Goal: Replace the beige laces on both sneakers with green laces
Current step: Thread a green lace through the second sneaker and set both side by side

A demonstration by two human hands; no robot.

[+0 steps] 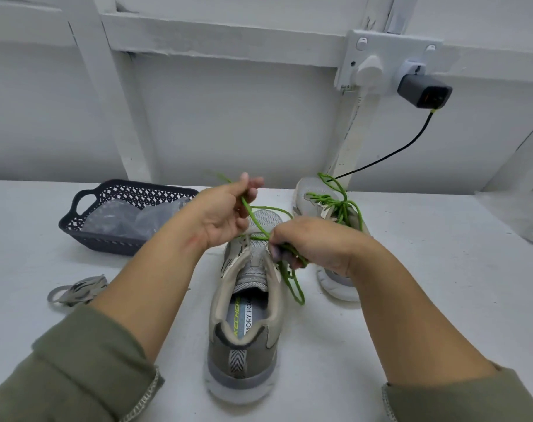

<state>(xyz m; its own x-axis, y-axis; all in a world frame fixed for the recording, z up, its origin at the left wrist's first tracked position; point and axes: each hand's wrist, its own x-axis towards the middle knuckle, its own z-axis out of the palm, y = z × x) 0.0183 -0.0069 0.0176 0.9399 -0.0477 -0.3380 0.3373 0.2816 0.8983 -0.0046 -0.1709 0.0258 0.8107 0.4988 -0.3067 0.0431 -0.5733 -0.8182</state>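
Now, L hand [225, 214], R hand [312, 242] fingers clamp green lace [254, 221], far sneaker [309, 185] half-hidden.

Head-worn view, forward and down, near table [426, 239].

Two sneakers [241, 354] [311, 190], one basket [107, 240]

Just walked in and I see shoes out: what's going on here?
A person is threading a green lace into the near sneaker. The left hand holds one end up, and the right hand grips the other by the eyelets. The far sneaker is already laced in green. Beige laces lie loose on the left.
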